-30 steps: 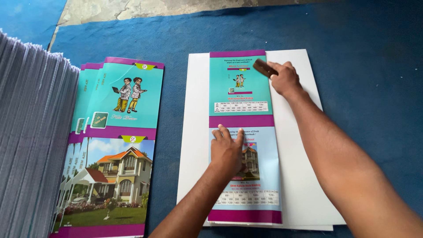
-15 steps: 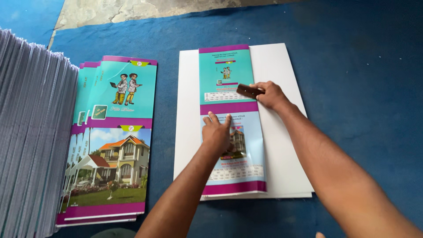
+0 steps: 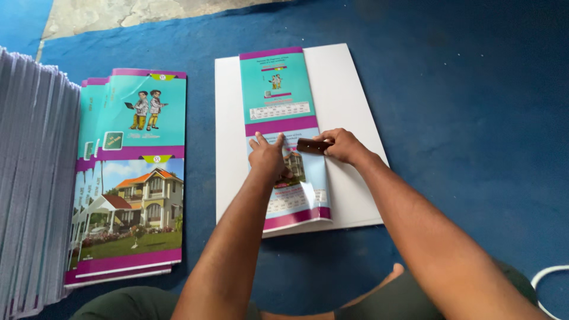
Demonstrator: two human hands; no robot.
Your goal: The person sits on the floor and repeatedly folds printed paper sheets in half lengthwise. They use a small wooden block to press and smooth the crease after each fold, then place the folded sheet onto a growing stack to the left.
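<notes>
A folded teal and purple printed cover lies on a white board on the blue floor mat. My left hand presses flat on the cover's lower half, over a picture of a house. My right hand grips a small dark brown block and holds it against the cover's right edge, just below the purple band. The cover's lower right corner curls up slightly.
A fanned pile of the same printed covers lies to the left. A tall stack of grey sheets stands at the far left edge. A white cable shows at the bottom right. Bare concrete is beyond the mat.
My right hand has slid the brown block down the cover's right edge from the top to the middle. The left hand has stayed pressed on the lower half.
</notes>
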